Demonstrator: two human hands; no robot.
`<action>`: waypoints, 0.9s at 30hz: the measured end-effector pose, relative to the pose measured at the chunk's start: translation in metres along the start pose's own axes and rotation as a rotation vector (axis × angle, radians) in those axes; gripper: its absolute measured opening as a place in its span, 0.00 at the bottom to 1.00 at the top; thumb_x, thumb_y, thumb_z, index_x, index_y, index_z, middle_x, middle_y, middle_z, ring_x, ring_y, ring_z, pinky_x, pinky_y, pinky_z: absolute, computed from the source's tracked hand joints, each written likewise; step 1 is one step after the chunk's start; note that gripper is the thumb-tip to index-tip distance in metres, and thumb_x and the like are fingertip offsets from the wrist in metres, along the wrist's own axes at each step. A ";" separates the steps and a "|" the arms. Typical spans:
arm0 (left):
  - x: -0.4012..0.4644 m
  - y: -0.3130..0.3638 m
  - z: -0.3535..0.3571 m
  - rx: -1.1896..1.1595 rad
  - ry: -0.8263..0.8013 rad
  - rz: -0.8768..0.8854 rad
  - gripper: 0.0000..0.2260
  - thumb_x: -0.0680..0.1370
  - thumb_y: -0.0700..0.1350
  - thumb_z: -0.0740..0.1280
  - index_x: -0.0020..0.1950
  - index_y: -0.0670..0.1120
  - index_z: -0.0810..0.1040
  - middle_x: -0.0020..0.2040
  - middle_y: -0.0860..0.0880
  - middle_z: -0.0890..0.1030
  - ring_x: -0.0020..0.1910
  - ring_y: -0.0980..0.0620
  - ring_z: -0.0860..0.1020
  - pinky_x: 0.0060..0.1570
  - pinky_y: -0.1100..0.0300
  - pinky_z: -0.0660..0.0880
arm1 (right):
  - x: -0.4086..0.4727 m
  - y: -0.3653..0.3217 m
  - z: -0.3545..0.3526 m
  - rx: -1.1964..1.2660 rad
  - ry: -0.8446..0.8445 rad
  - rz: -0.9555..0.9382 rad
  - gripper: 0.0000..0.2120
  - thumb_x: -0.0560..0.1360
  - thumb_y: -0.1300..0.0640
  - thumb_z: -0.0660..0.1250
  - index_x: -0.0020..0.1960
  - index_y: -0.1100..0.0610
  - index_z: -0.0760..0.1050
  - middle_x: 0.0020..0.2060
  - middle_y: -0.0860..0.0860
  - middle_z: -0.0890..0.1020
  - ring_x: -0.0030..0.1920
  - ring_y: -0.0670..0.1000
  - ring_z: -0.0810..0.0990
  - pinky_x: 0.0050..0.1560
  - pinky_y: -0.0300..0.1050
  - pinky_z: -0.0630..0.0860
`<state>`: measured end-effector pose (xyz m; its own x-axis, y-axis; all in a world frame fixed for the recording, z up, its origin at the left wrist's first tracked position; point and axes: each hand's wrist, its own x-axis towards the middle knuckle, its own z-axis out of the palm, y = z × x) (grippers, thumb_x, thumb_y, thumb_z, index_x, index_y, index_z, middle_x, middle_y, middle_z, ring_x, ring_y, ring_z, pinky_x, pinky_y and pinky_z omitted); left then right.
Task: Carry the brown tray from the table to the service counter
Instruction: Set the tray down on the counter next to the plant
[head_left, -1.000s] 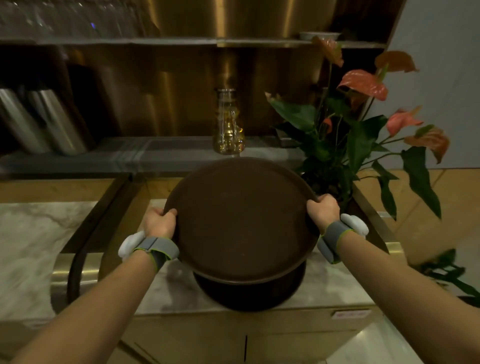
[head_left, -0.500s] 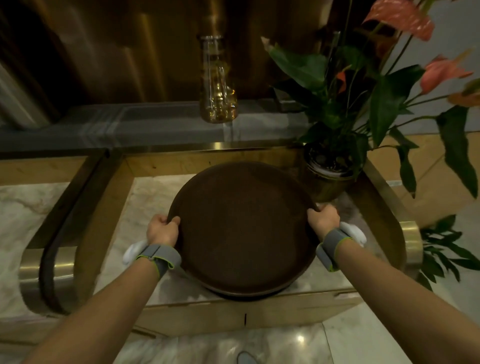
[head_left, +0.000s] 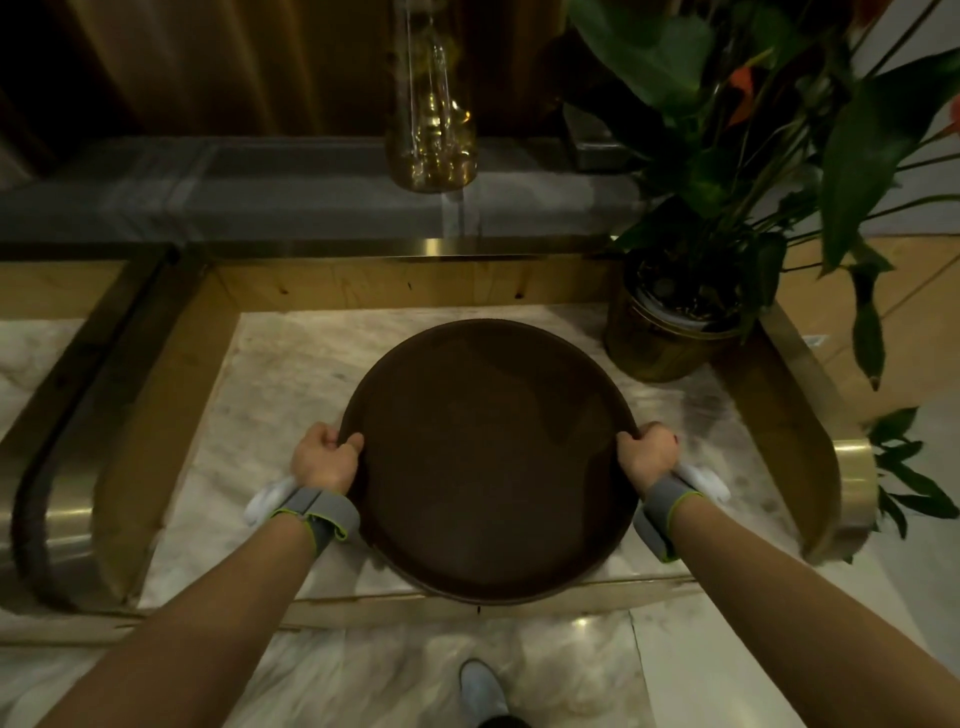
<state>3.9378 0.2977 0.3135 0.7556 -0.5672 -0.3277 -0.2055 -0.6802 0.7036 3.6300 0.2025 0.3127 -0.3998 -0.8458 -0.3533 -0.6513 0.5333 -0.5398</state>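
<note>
The round brown tray (head_left: 488, 457) is empty and lies low over the marble top of the service counter (head_left: 280, 384), its near edge just past the counter's front edge. My left hand (head_left: 324, 457) grips the tray's left rim, thumb hooked over the edge. On the opposite side my right hand (head_left: 649, 452) is closed around the right rim. Both wrists wear grey bands. Whether the tray's base touches the marble is hidden.
A potted plant in a gold pot (head_left: 665, 338) stands close to the tray's far right, its leaves overhanging. A glass bottle (head_left: 431, 109) sits on the grey ledge behind. Raised wooden and brass sides (head_left: 156, 374) frame the counter. My shoe (head_left: 480, 686) shows on the floor below.
The tray has come down from above the counter to just over the marble surface. My view has tilted downward and closer. Both hands keep their grip on the rim.
</note>
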 end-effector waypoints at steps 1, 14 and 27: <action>0.002 -0.002 0.001 0.011 0.004 0.002 0.09 0.76 0.42 0.68 0.42 0.41 0.68 0.41 0.40 0.72 0.42 0.45 0.70 0.42 0.55 0.64 | 0.002 0.000 0.003 -0.018 -0.015 0.002 0.16 0.75 0.59 0.64 0.56 0.71 0.75 0.56 0.68 0.78 0.60 0.66 0.75 0.59 0.55 0.73; 0.014 -0.015 0.009 0.173 0.037 0.033 0.11 0.75 0.44 0.68 0.38 0.43 0.68 0.39 0.40 0.73 0.41 0.44 0.71 0.44 0.50 0.69 | 0.013 0.001 0.011 -0.080 -0.092 -0.002 0.15 0.75 0.59 0.61 0.49 0.71 0.79 0.50 0.68 0.82 0.52 0.66 0.80 0.53 0.53 0.76; 0.025 -0.027 0.002 0.380 -0.107 0.150 0.16 0.76 0.47 0.66 0.33 0.46 0.61 0.32 0.45 0.69 0.38 0.43 0.71 0.38 0.54 0.63 | 0.006 -0.001 0.021 -0.308 0.039 -0.149 0.14 0.77 0.58 0.62 0.56 0.68 0.75 0.56 0.66 0.78 0.59 0.64 0.75 0.56 0.51 0.71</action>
<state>3.9609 0.3015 0.2854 0.6351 -0.7044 -0.3170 -0.5384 -0.6979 0.4722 3.6412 0.1972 0.2951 -0.3059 -0.9172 -0.2553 -0.8660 0.3794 -0.3256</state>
